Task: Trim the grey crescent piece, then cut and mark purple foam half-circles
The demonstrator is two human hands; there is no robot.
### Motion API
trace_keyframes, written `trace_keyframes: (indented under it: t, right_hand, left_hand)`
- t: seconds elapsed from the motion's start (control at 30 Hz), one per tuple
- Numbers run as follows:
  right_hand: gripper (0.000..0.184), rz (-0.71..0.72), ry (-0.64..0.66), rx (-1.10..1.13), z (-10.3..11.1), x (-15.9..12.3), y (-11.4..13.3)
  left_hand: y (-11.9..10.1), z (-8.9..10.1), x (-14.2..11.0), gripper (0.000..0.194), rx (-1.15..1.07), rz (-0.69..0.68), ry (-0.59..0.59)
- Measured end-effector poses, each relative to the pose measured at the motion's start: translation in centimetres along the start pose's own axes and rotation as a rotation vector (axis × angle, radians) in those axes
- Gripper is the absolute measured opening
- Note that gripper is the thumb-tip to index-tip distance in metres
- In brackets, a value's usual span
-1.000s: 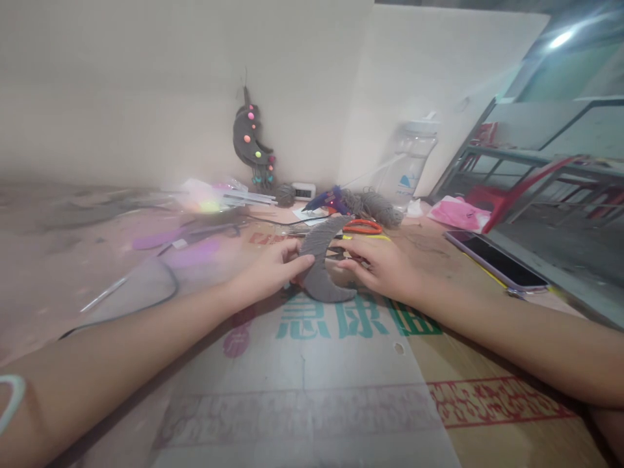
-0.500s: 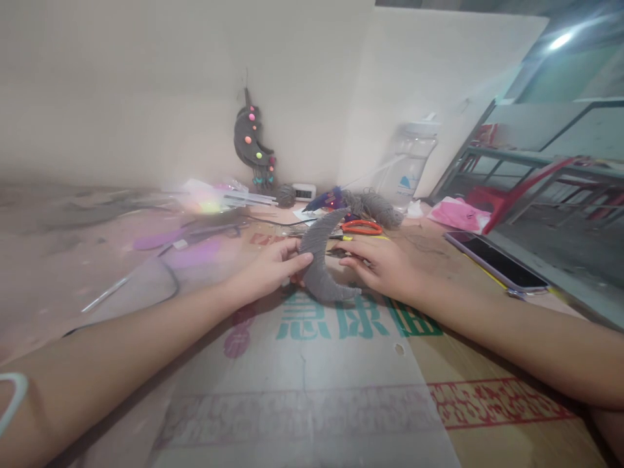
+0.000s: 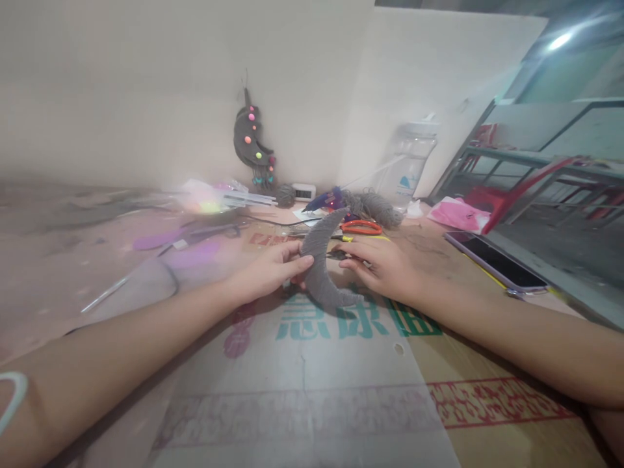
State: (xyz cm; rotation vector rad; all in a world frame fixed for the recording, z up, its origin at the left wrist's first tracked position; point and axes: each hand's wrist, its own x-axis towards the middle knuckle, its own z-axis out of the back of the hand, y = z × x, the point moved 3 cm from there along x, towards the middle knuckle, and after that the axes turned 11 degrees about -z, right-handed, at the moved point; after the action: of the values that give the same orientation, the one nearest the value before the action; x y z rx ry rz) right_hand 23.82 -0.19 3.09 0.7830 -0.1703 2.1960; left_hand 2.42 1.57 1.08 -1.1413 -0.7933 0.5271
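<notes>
Ideally, the hold on the gray crescent (image 3: 316,253) would be firm yet light, and the left hand (image 3: 266,273) looks suited to that: its thumb lies on the near face and its fingers are grasping the middle of the outer curve. The crescent is straight ahead of the person, tipped up on its length over the printed cardboard (image 3: 302,409); whether its lower edge touches the board cannot be told. Its surface is ribbed, as if wound with yarn, so pressing with the flat of the thumb would probably disturb the strands least. Beside the inner curve is the right hand (image 3: 385,265), thumb and forefinger parted near something dark; I cannot tell whether its fingers grasp anything. From there it should spare the narrow tips, where strands seem likeliest to slip. Orange-handled scissors (image 3: 361,227) lie just beyond the hands, so reaching forward calls for some care.
</notes>
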Motion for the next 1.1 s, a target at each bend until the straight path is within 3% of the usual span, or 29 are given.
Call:
trace_keyframes:
  t: [1.1]
  right_hand:
    - [0.029, -0.005, 0.026, 0.021, -0.08, 0.18, 0.07]
  left_hand:
    - [0.28, 0.05, 0.02, 0.042, -0.033, 0.002, 0.023]
